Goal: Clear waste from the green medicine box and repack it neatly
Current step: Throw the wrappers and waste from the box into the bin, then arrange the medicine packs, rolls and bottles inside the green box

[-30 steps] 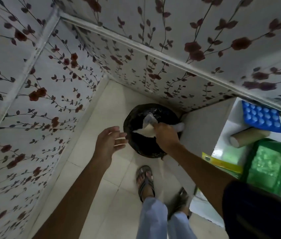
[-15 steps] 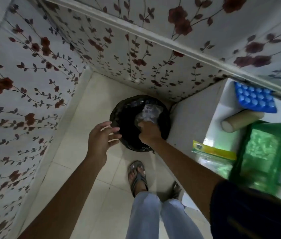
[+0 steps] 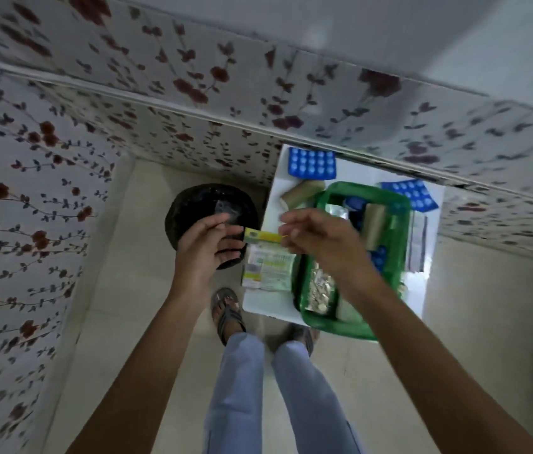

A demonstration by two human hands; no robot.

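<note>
The green medicine box [image 3: 401, 231] stands uncovered on a small white table [image 3: 266, 308]. Inside it lie a silvery blister strip [image 3: 319, 290], a tan roll [image 3: 374, 224] and blue packs. A yellow-green carton [image 3: 263, 236] and a pale printed pack [image 3: 270, 267] rest at the table's left edge. The black-lined bin [image 3: 193, 208] sits on the floor left of the table. My left hand [image 3: 203, 253] hovers over the bin's near rim, fingers apart and empty. My right hand [image 3: 320, 240] hangs above the box's left side, fingers loosely curled beside the carton's end, holding nothing I can see.
Two blue blister packs [image 3: 311, 163] [image 3: 414, 193], a tan roll [image 3: 298, 193] and a striped strip [image 3: 417, 244] lie on the table around the box. Flowered walls close in at the left and back. My sandalled feet [image 3: 227, 309] stand on the tiled floor before the table.
My right hand let go of the crumpled waste in the bin and came back to the right, over the table. The view swung right, bringing the whole box into sight.
</note>
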